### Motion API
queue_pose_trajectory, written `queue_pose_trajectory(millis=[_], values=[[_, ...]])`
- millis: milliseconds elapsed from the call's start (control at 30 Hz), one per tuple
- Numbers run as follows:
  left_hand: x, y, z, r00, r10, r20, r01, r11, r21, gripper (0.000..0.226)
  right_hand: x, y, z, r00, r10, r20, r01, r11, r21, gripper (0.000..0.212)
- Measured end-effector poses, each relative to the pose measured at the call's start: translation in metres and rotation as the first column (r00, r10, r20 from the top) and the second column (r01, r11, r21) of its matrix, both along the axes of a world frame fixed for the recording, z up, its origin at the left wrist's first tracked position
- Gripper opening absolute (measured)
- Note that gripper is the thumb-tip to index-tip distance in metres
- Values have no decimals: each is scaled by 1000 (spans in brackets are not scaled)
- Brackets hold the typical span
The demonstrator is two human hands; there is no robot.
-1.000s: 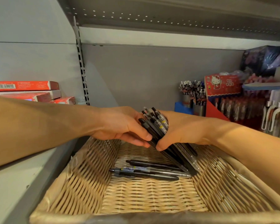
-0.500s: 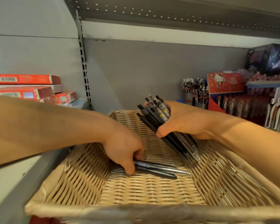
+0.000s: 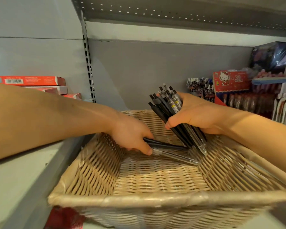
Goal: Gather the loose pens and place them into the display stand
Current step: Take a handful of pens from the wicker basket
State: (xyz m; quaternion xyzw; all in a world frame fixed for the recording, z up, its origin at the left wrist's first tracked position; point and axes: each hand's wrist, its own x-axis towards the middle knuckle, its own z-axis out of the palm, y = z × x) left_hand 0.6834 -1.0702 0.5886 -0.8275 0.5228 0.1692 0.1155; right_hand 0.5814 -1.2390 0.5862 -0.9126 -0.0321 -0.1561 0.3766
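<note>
light: warm, dim | shadows: soft, under top shelf | blur: slight motion | edges: wide-angle bending

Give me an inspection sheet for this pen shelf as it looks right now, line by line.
Surface: grey shelf bearing a wicker basket.
Job's things: bundle of pens held upright; last pens low in the basket.
Clutter: red boxes stacked far left.
Grippers: left hand grips the last pens; right hand grips the bundle.
Cables: nothing seen.
Surroundings: pen displays at right; perforated shelf overhead.
</note>
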Motion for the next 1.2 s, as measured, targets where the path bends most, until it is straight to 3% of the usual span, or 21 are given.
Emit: queue_pose_trajectory(millis=[67, 233, 400, 533, 700, 833, 967, 1100, 1200], values=[[0, -1, 2, 1000, 7, -24, -9, 996, -92, 23, -4, -2, 5, 999, -36, 30, 34, 997, 69, 51], [-10, 18, 44, 985, -32, 170, 55, 990, -133, 32, -28, 10, 23, 990, -114, 86, 102, 986, 132, 51], [-29, 97, 122, 969, 123, 215, -81, 977, -196, 31, -46, 67, 56, 965, -152, 212, 113, 976, 185, 45], [-53, 168, 164, 927, 202, 317, -163, 976, -144, 22, -41, 135, 79, 955, -96, 279, 22, 966, 257, 42], [-80, 233, 188, 886, 337, 318, -322, 941, -99, 14, -30, 232, 85, 961, 59, 269, -159, 917, 366, 39], [-93, 270, 196, 878, 452, 159, -420, 885, -201, 6, -23, 288, 68, 931, 218, 294, -328, 853, 406, 41], [-95, 287, 186, 860, 506, -55, -500, 818, -284, 18, -16, 303, 61, 930, 215, 297, -330, 844, 422, 41], [-93, 292, 174, 816, 476, -327, -578, 670, -467, 36, -15, 294, 58, 940, 215, 266, -323, 815, 481, 44], [-93, 291, 166, 758, 431, -490, -650, 561, -513, 27, -17, 289, 56, 927, 289, 238, -372, 786, 493, 44]])
